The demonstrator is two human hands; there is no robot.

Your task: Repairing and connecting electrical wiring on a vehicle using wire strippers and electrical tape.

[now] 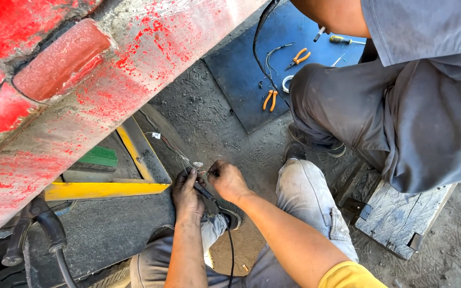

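The left hand is closed around a black cable and a bundle of thin wires, while the right hand, just beside it at three o'clock, pinches the bared wire ends between fingertips, the two hands nearly touching. From the hands, the thin wires run toward eleven o'clock under the worn red vehicle body, past a yellow frame edge. The black cable drops toward six o'clock between the person's knees. The ends look stripped and brought together, so the joining seems under way but unfinished; no tape or cover shows on it yet. At one o'clock, a seated co-worker's leg adjoins a blue mat bearing orange-handled pliers, cutters and a screwdriver.
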